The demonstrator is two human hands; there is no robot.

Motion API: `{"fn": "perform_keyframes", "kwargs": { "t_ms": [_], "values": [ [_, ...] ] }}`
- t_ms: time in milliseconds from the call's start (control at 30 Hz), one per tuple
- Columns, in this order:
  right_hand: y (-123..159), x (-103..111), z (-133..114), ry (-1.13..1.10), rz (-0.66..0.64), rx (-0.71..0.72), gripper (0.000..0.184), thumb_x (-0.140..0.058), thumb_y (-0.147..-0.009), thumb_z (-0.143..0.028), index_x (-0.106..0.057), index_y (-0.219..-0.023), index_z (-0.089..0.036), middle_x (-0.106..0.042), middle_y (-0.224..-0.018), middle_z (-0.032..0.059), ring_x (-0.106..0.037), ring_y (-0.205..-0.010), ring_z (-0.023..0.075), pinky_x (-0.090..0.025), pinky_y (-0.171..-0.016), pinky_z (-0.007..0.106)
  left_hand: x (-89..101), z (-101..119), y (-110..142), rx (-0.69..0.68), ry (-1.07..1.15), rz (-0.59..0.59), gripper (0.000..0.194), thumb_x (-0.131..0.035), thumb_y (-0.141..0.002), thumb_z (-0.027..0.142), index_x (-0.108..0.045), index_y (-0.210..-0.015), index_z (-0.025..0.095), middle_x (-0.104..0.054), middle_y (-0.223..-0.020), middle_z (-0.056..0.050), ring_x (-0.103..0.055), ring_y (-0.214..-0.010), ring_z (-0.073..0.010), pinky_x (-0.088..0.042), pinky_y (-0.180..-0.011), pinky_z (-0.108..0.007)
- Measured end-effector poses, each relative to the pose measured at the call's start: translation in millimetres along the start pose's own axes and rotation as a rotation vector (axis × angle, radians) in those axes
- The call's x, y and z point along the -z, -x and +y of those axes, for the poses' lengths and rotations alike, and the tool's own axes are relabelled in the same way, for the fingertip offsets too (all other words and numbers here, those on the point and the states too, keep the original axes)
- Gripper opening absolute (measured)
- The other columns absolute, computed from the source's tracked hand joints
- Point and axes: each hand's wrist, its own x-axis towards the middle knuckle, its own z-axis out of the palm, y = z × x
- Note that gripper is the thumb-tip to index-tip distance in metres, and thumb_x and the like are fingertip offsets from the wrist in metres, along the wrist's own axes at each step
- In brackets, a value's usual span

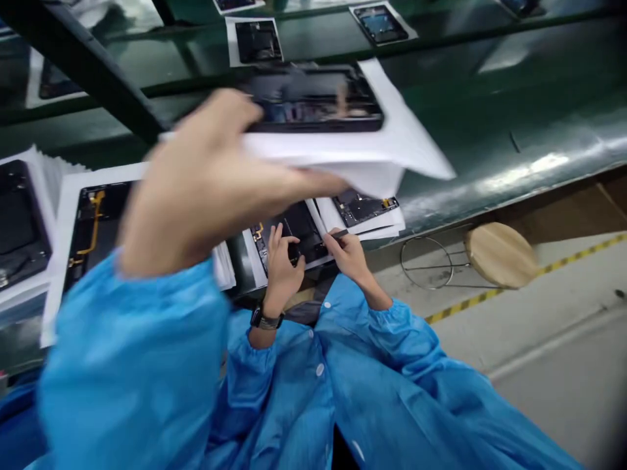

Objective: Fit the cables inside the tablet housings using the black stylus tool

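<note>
Head view: an opened black phone housing [307,228] lies on white paper [255,261], beneath and between the person's two hands. Over the housing's left part is the left hand [287,269], fingers loosely spread; at its right edge, the right hand [349,254] pinches a slim dark tool [339,234]. Above the housing, a co-worker's blurred hand [206,176] holds a second phone [313,104] and a sheet [416,143].

Single sheets [230,43] and stacks [55,171] of paper are carried by the green bench [470,117], while the grey floor [563,352] is occupied by a stool [500,256] and striped tape [465,304].
</note>
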Motion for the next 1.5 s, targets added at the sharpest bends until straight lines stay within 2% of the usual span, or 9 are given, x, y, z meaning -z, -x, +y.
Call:
{"fn": "perform_keyframes", "kwargs": {
  "t_ms": [100, 167, 267, 367, 600, 733, 1167, 1500],
  "values": [
    [-3, -3, -4, -0.06, -0.042, 0.053, 0.04, -0.051, -0.099, -0.048, -0.058, -0.073, -0.018, -0.049, -0.06, -0.0034, -0.046, -0.059, 0.0117, -0.035, -0.06, 0.026, 7.8, -18, 15, 0.034, -0.054, 0.025, 0.029, -0.065, -0.085, 0.013, -0.059, -0.112, 0.022, -0.037, -0.167, -0.017, -0.022, -0.163, -0.0339, -0.02, -0.131, -0.064],
    [-5, -1, -7, -0.053, -0.114, 0.099, 0.038, -0.054, -0.099, -0.045, -0.061, -0.075, -0.017, -0.052, -0.062, -0.0027, -0.047, -0.061, 0.0119, -0.034, -0.061, 0.025, 9.2, -25, 19, 0.038, -0.09, 0.028, 0.029, -0.063, -0.085, 0.011, -0.057, -0.112, 0.022, -0.034, -0.169, -0.018, -0.019, -0.164, -0.0325, -0.021, -0.131, -0.062],
    [-9, 3, -9, 0.02, -0.233, 0.156, 0.037, -0.054, -0.101, -0.042, -0.065, -0.078, -0.016, -0.056, -0.066, -0.0021, -0.047, -0.06, 0.0106, -0.032, -0.062, 0.025, 7.8, -29, 20, 0.03, -0.11, 0.018, 0.033, -0.064, -0.085, 0.012, -0.056, -0.116, 0.023, -0.031, -0.171, -0.016, -0.016, -0.165, -0.0303, -0.02, -0.132, -0.058],
    [-12, 4, -9, 0.083, -0.295, 0.192, 0.036, -0.054, -0.102, -0.041, -0.067, -0.08, -0.016, -0.055, -0.063, -0.0033, -0.046, -0.058, 0.01, -0.03, -0.061, 0.025, 6.6, -28, 19, 0.035, -0.107, 0.019, 0.035, -0.064, -0.086, 0.012, -0.055, -0.118, 0.023, -0.03, -0.172, -0.016, -0.014, -0.165, -0.0291, -0.018, -0.133, -0.057],
    [-11, 0, -9, 0.168, -0.272, 0.217, 0.03, -0.057, -0.101, -0.036, -0.072, -0.086, -0.016, -0.061, -0.065, -0.0012, -0.049, -0.058, 0.0111, -0.031, -0.062, 0.025, 7.0, -25, 19, 0.072, -0.097, 0.023, 0.036, -0.063, -0.084, 0.012, -0.055, -0.117, 0.025, -0.03, -0.173, -0.013, -0.014, -0.165, -0.0283, -0.017, -0.133, -0.057],
    [-10, 1, -12, 0.197, -0.309, 0.206, 0.03, -0.055, -0.102, -0.036, -0.072, -0.087, -0.016, -0.063, -0.068, 0.0003, -0.051, -0.06, 0.0119, -0.032, -0.064, 0.026, 9.3, -21, 19, 0.084, -0.089, 0.006, 0.035, -0.063, -0.086, 0.014, -0.055, -0.118, 0.025, -0.028, -0.173, -0.013, -0.012, -0.165, -0.0268, -0.017, -0.134, -0.054],
    [-14, 4, -14, 0.184, -0.341, 0.234, 0.026, -0.052, -0.102, -0.032, -0.064, -0.084, -0.017, -0.053, -0.063, -0.0028, -0.043, -0.057, 0.0111, -0.031, -0.061, 0.027, 9.3, -19, 20, 0.089, -0.089, -0.002, 0.033, -0.063, -0.089, 0.015, -0.054, -0.118, 0.026, -0.026, -0.175, -0.009, -0.009, -0.166, -0.0269, -0.015, -0.135, -0.056],
    [-17, 6, -14, 0.187, -0.333, 0.25, 0.024, -0.051, -0.102, -0.031, -0.06, -0.084, -0.018, -0.053, -0.065, -0.0027, -0.044, -0.058, 0.0115, -0.032, -0.063, 0.027, 7.5, -15, 20, 0.114, -0.102, 0.007, 0.031, -0.064, -0.089, 0.017, -0.054, -0.118, 0.026, -0.026, -0.175, -0.008, -0.011, -0.166, -0.0269, -0.015, -0.135, -0.055]
  ]
}}
